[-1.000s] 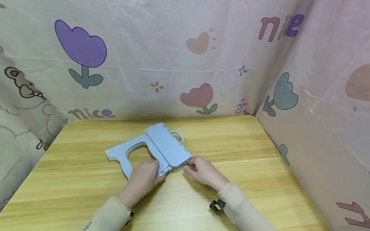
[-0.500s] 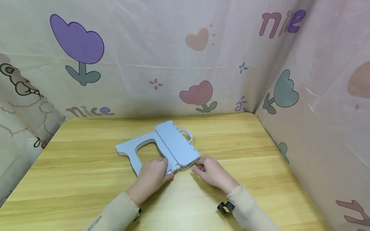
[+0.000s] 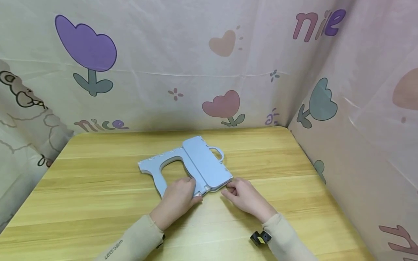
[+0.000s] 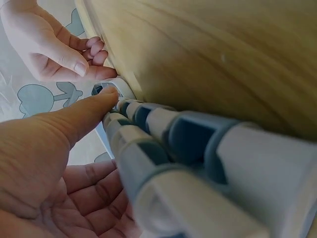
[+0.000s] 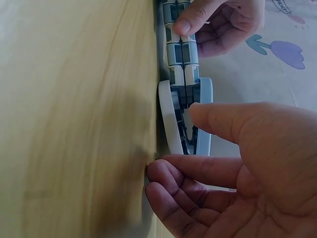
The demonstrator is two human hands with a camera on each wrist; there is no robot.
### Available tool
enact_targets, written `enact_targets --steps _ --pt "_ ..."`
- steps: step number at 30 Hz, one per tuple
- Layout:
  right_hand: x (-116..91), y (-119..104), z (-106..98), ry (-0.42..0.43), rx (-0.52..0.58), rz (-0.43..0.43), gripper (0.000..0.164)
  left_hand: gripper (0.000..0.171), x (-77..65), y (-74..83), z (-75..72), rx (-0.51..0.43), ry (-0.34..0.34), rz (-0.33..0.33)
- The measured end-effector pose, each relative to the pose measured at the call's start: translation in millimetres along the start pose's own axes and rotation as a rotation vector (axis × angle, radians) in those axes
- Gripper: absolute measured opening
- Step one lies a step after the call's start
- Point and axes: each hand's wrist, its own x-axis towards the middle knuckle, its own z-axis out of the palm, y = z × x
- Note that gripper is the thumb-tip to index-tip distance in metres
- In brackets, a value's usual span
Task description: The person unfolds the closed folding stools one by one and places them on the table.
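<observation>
A light blue folding step stool (image 3: 205,161), folded flat, lies on the wooden table (image 3: 98,203). Its leg frame with a large opening points left, and a small loop handle (image 3: 218,154) sticks out at the right. My left hand (image 3: 179,194) grips the near leg side; its thumb lies across the hinged edge (image 4: 148,148) and its fingers reach over the panel. At the near right corner is my right hand (image 3: 246,197), its fingers loosely bent, the index finger against the corner. The right thumb (image 5: 218,119) points at the gap between the folded halves, apart from the fingers.
A patterned curtain (image 3: 156,47) with printed flowers hangs behind the table and along both sides. A small black device (image 3: 260,238) sits at the right wrist. The table's back edge lies just beyond the stool.
The stool has slid to the right across the table, and both hands have moved along with it. It stays folded. The head view has shifted slightly.
</observation>
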Motion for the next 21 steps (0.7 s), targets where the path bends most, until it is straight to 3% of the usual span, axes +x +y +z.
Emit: enact_targets --steps 6,10,17,21 --pt "-4 3 -2 0.01 0.007 0.001 0.018 0.045 0.5 4.2 -0.4 0.009 -0.021 -0.018" --pt "-5 2 -2 0.016 0.004 0.007 0.019 0.043 -2.1 4.2 1.6 -0.01 0.005 -0.018" --pt "-7 3 1 0.026 0.01 0.006 0.025 0.045 -5.2 1.9 9.1 -0.19 0.014 -0.044" --pt "-7 2 2 0.023 0.023 0.001 0.031 0.045 -6.9 1.2 10.6 -0.243 0.029 -0.072"
